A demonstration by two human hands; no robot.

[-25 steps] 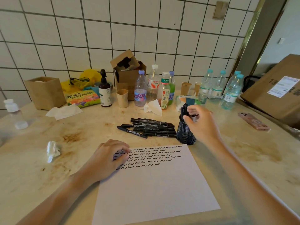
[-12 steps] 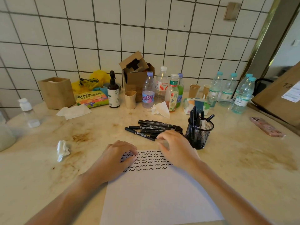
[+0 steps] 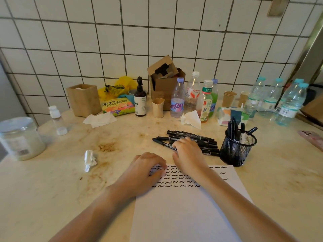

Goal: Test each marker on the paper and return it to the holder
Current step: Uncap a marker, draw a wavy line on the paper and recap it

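A white paper (image 3: 185, 212) with rows of black squiggles lies on the table in front of me. My left hand (image 3: 145, 172) rests on its top-left corner, fingers loosely bent, holding it down. A pile of several black markers (image 3: 201, 138) lies just beyond the paper. My right hand (image 3: 188, 151) is on the pile's near left part, its fingers curled down around the front marker (image 3: 162, 142). A black mesh holder (image 3: 236, 151) with several markers standing in it sits to the right of the pile.
A crumpled tissue (image 3: 90, 159) lies left of the paper, and a glass jar (image 3: 19, 138) stands at the far left. Bottles (image 3: 177, 98), paper cups (image 3: 158, 107) and cardboard boxes (image 3: 164, 81) line the tiled wall. A pink phone (image 3: 312, 138) lies at the right edge.
My right hand left the holder, moved left to the marker pile and came down on it. The left hand stayed on the paper. The view shifted left.
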